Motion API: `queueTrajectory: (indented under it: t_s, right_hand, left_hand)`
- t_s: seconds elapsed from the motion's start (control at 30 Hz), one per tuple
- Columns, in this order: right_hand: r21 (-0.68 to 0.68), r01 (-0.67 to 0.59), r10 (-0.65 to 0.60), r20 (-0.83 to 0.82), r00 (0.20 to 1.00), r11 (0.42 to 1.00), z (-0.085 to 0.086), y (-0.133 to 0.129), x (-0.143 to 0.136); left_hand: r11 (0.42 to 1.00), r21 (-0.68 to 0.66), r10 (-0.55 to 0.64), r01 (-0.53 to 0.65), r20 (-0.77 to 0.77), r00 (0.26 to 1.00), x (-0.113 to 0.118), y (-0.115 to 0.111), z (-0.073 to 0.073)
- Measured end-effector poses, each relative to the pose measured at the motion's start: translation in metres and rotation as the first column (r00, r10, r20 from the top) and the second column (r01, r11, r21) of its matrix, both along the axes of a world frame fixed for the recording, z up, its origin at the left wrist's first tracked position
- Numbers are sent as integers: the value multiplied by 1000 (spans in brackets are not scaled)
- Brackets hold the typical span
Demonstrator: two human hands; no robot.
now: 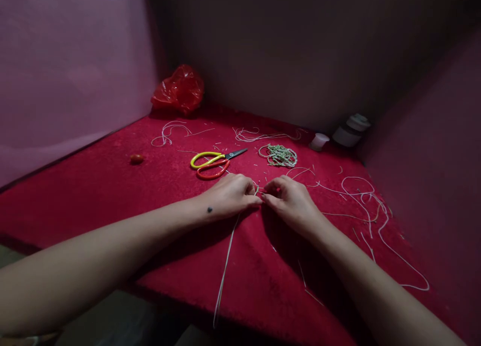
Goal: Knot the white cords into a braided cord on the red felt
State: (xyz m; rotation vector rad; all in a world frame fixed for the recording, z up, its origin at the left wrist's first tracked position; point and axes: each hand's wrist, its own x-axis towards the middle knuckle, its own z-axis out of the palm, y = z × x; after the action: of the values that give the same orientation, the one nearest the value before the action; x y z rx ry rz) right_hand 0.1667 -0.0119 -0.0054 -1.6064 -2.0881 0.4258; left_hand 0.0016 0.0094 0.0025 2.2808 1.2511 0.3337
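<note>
Thin pale cord (228, 258) hangs in a long loop from under my left hand (237, 193) toward the table's front edge. That hand is closed, thumb and forefinger pinching the cord. Close on its right, my right hand (287, 198) also pinches, with fingertips on a short stretch of the same cord between the hands. The exact knot or crossing there is too small to make out. Just beyond my left hand lie scissors (216, 164) with one yellow and one red handle, blades pointing right. A heap of green-and-white braided cord (280, 155) rests beyond my right hand.
A red plastic bag (180, 90) sits at the back left, with a small red oval object (137, 158) nearer. At the back right stand a small white cup (319, 141) and a white-capped bottle (352, 130). Loose cords (383, 220) and clippings lie scattered on the red cloth (158, 185).
</note>
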Motion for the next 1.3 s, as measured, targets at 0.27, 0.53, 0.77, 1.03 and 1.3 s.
queueTrajectory:
  t_s: [0.27, 0.53, 0.77, 1.03, 1.3]
  right_hand:
    - [-426, -9, -171, -383, 908, 905, 3, -4, -7]
    - [-213, 10, -77, -312, 947, 977, -10, 7, -4]
    - [-192, 34, -83, -251, 965, 981, -8, 6, -5]
    - [-256, 8, -80, -273, 959, 967, -8, 5, -3]
    - [-332, -18, -85, -293, 952, 943, -1, 0, -2]
  left_hand:
    - [998, 65, 20, -24, 65, 998, 5, -1, -9]
    - [995, 91, 19, -28, 108, 994, 5, 0, -13]
    - [994, 112, 4, -17, 116, 993, 5, 0, -12]
    - [996, 88, -20, 8, 134, 991, 1, -2, -13]
    - [889, -459, 158, 6, 319, 935, -2, -6, -2]
